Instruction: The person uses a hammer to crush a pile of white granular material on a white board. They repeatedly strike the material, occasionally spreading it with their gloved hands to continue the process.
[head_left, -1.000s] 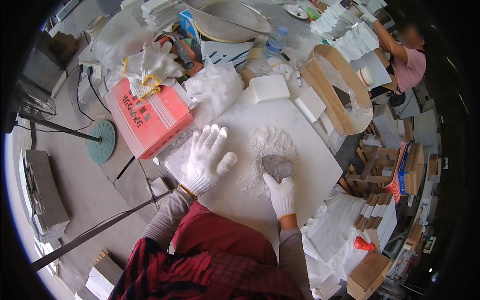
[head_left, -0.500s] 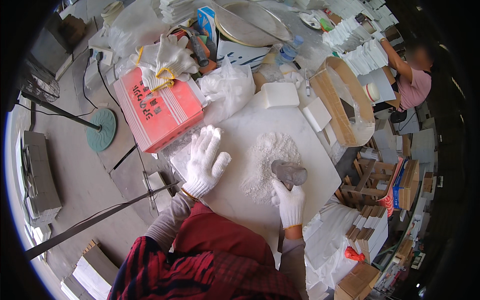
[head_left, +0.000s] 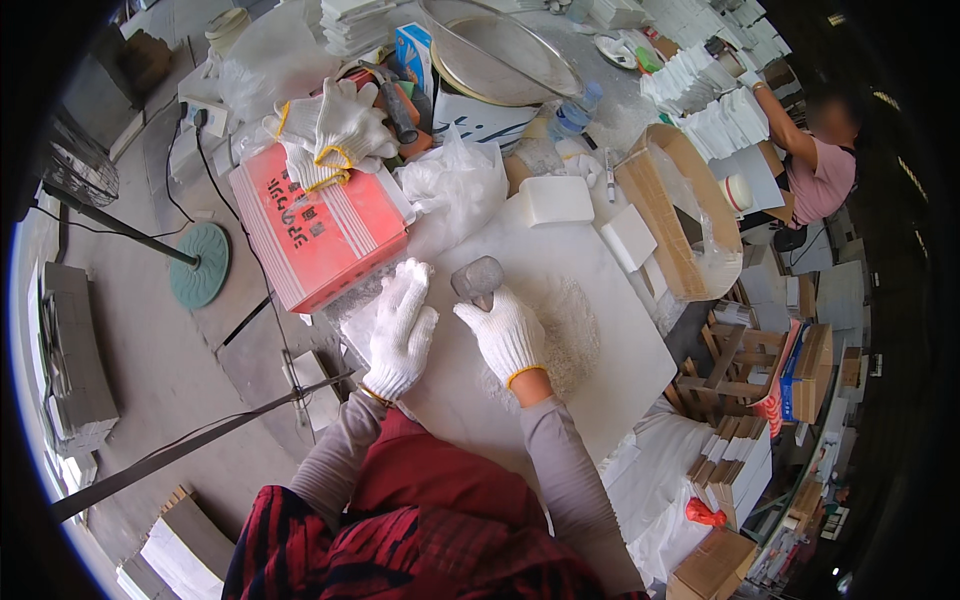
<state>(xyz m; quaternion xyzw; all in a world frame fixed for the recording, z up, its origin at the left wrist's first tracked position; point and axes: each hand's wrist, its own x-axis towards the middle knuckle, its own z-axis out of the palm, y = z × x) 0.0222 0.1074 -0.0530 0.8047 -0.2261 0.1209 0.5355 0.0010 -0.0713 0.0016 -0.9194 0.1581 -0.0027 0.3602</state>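
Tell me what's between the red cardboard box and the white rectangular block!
A crumpled, translucent white plastic bag lies between them in the head view.

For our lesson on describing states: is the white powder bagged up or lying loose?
Loose. The white powder lies bare on the white slab, partly hidden behind the gloved right hand, with no bag around it.

Soft, diffuse brightness, curved edges, dark fisheye rim

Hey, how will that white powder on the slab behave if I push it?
The white powder will probably spread rather than move as one piece, since its edges look scattered. It may slide easily, as the pale slab beneath looks flat and smooth.
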